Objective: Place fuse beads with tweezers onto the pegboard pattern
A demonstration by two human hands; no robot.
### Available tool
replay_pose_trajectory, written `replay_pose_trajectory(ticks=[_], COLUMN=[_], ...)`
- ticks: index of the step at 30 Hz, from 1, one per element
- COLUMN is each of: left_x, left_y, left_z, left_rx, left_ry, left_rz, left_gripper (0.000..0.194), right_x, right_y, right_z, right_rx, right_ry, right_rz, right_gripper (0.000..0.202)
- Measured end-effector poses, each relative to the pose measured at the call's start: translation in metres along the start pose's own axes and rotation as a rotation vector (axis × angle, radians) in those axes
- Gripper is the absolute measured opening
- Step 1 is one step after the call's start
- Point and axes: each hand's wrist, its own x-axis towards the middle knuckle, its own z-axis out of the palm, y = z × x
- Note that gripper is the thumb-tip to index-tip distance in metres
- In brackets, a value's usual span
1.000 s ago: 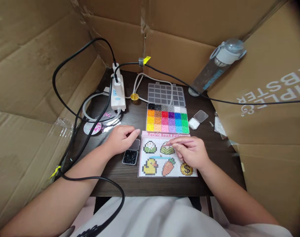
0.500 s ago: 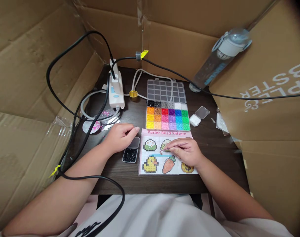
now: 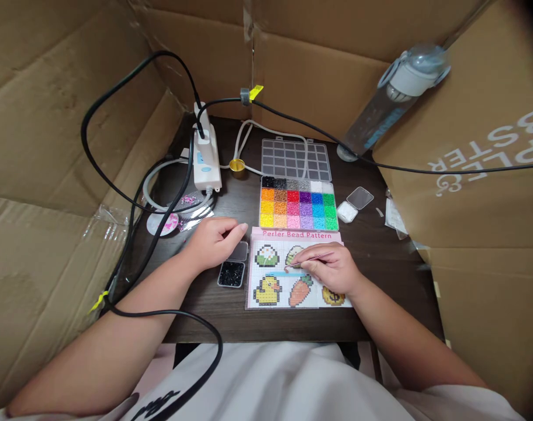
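My right hand (image 3: 332, 268) pinches pink tweezers (image 3: 312, 259) over the printed bead pattern sheet (image 3: 288, 235). Their tips point left, between the upper and lower pictures; whether they hold a bead is too small to tell. My left hand (image 3: 216, 242) rests curled on the table, left of the sheet, its fingers folded and the thumb laid along them, with nothing seen in it. Just below it stands an open small box of black beads (image 3: 231, 273). Behind the sheet lies the open bead case (image 3: 298, 203) with many colours in its compartments.
A power strip (image 3: 206, 155) with black cables stands at the back left, beside a gold cup (image 3: 237, 168). One black cable crosses my left forearm. On the right are a small white-bead box (image 3: 348, 212) and a bottle (image 3: 391, 105). Cardboard walls surround the table.
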Motion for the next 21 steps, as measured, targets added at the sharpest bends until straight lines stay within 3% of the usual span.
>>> replay_pose_trajectory(ticks=[21], left_x=[-0.0003], left_y=[-0.0013], left_z=[0.0004], left_rx=[0.000], left_ry=[-0.004], left_rz=[0.000], left_gripper=[0.046], right_x=[0.0000], right_y=[0.0001], right_z=[-0.0005], right_rx=[0.011], right_ry=[0.006], right_rz=[-0.033], right_gripper=[0.014])
